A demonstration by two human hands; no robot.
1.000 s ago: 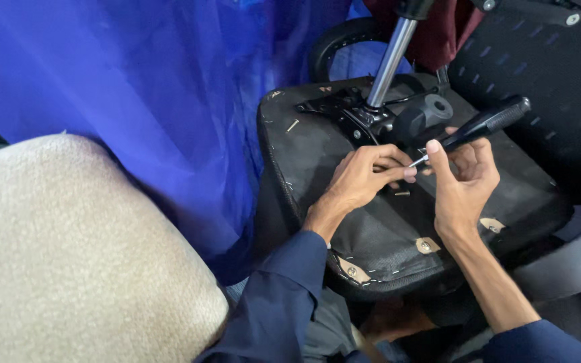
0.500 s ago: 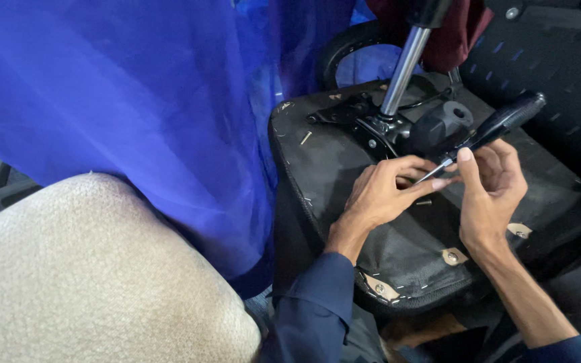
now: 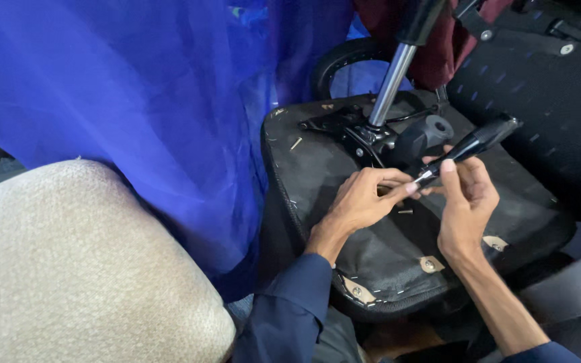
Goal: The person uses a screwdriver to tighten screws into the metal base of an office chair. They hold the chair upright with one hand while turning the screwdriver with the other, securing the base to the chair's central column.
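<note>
We see the blue net curtain (image 3: 122,114) filling the upper left, its lower edge hanging close against the left side of the upturned office-chair seat (image 3: 371,262), so there is hardly any room between them. Below the curtain, the beige upholstered cushion (image 3: 68,269) takes the lower left corner, well apart from the hands. The seat lies bottom-up in the middle, its black underside cloth stapled along the rim, with pale tabs near the front edge; to its right a black mesh panel (image 3: 546,87) closes that side, leaving only the seat's own surface as open ground. From the seat's mechanism plate (image 3: 351,128) the chrome gas-lift column (image 3: 391,84) rises toward the top edge, beside a round black knob (image 3: 432,128). Our left hand (image 3: 361,202) rests over the middle of the underside, fingers curled and pinched narrowly at the metal tip of the screwdriver (image 3: 465,148) (what lies under the fingertips we cannot make out). Our right hand (image 3: 465,202) is closed around the screwdriver's shaft just below its black handle, which slants up and right, clear of the knob. A loose staple (image 3: 405,211) lies on the cloth just beneath the two hands.
</note>
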